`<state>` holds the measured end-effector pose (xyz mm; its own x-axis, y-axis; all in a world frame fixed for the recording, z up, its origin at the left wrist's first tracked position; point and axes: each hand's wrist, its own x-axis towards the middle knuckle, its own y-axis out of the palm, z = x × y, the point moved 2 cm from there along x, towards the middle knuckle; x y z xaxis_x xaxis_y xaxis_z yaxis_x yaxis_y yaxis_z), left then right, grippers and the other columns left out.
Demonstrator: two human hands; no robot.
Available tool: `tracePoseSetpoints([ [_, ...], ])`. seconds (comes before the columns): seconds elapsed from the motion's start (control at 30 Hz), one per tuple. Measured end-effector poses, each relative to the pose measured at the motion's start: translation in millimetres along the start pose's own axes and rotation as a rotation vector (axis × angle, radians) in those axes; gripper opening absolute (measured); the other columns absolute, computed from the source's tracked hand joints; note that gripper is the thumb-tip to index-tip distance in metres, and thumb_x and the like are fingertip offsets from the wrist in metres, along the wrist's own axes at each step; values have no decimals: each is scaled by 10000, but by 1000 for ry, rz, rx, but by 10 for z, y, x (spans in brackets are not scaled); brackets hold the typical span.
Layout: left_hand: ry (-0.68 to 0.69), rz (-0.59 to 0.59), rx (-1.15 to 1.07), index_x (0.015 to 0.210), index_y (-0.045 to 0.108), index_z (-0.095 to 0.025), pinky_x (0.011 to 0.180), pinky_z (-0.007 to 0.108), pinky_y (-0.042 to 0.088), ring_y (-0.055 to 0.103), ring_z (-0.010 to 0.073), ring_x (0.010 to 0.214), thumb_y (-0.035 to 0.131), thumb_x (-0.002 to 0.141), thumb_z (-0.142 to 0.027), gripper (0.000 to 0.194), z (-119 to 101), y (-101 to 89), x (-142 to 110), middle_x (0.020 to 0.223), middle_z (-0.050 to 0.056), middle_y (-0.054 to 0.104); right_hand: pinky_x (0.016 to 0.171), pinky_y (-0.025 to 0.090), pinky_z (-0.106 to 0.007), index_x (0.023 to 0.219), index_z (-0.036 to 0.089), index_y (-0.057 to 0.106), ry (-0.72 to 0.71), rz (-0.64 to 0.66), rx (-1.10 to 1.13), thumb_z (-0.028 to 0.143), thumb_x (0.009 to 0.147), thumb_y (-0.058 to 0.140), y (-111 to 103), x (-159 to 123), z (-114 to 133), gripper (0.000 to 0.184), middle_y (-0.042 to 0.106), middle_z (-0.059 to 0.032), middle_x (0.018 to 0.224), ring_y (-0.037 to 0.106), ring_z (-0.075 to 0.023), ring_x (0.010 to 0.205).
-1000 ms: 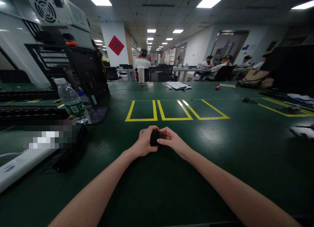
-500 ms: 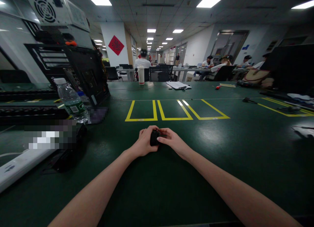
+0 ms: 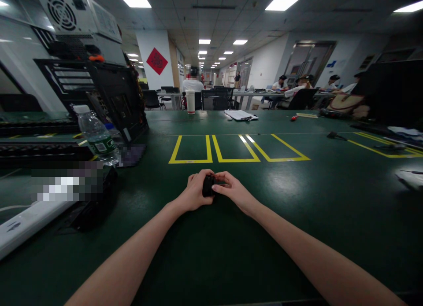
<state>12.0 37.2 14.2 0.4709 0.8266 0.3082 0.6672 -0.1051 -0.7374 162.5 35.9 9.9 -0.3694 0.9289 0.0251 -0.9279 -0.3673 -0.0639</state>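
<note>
A small dark block-like object [image 3: 208,186] is held between my hands just above or on the green table [image 3: 211,253]; its exact kind does not show. My left hand [image 3: 195,192] wraps round its left side, fingers over the far edge and thumb on the near edge. From the right, my right hand [image 3: 233,189] has its thumb pressed to the object's side, with its fingertips at the far top corner. The fingers hide much of the object. Beyond the hands, yellow tape outlines [image 3: 191,161] mark the table top.
On the left stand a water bottle [image 3: 97,136], an open computer case [image 3: 115,99] and a white power strip [image 3: 33,218]. Farther back are a white cup [image 3: 191,102] and a clipboard [image 3: 241,115]. Several people sit at far desks. Cables and tools lie at right.
My hands and the dark object keep almost the same place and grip; the right fingers shift very slightly. A far-off standing person has moved a little to the left.
</note>
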Motion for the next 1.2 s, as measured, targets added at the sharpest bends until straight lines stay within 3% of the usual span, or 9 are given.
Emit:
tracePoseSetpoints([
  [0.23, -15, 5, 2, 1095, 333, -257, 888, 425, 293, 384, 250, 1030, 590, 599, -181, 564, -21, -5, -3, 1095, 26, 413, 838, 400, -365, 952, 228, 476, -13, 69, 20, 253, 657, 603, 18, -11, 10, 322, 509, -14, 994, 501, -166, 953],
  [0.4, -24, 7, -4, 1102, 330, -258, 896, 429, 286, 373, 254, 1046, 595, 601, -186, 571, -30, -21, -5, 1096, 26, 415, 843, 389, -366, 915, 227, 484, -38, 36, 2, 303, 672, 589, 26, -19, 14, 275, 510, -14, 984, 495, -166, 950],
  [0.6, -46, 9, -14, 1101, 332, -269, 874, 426, 301, 367, 259, 1047, 601, 594, -189, 580, -12, -15, -10, 1099, 26, 417, 863, 364, -388, 983, 217, 479, 24, -3, -35, 339, 679, 577, -2, 12, -35, 342, 505, -37, 1028, 480, -181, 974],
  [0.8, -18, -19, 9, 1094, 331, -255, 881, 421, 303, 376, 248, 1020, 599, 581, -171, 585, -4, 5, 2, 1088, 24, 418, 861, 378, -362, 922, 217, 481, -51, 65, 50, 256, 655, 611, 28, 1, 1, 300, 531, -13, 980, 505, -162, 961],
  [0.97, -21, 23, 0, 1104, 324, -252, 888, 427, 298, 376, 250, 1036, 594, 603, -185, 573, -46, -36, -6, 1099, 29, 410, 852, 390, -366, 907, 220, 484, -49, 25, 24, 287, 675, 590, 34, -20, 18, 264, 526, -14, 989, 508, -164, 956],
  [1.2, -68, 91, -25, 1117, 326, -255, 882, 441, 308, 368, 269, 1070, 578, 628, -199, 553, -144, -120, -24, 1127, 40, 405, 894, 346, -389, 990, 211, 473, 18, -5, -10, 306, 664, 596, -10, 24, -53, 360, 515, -36, 1042, 478, -174, 1002],
])
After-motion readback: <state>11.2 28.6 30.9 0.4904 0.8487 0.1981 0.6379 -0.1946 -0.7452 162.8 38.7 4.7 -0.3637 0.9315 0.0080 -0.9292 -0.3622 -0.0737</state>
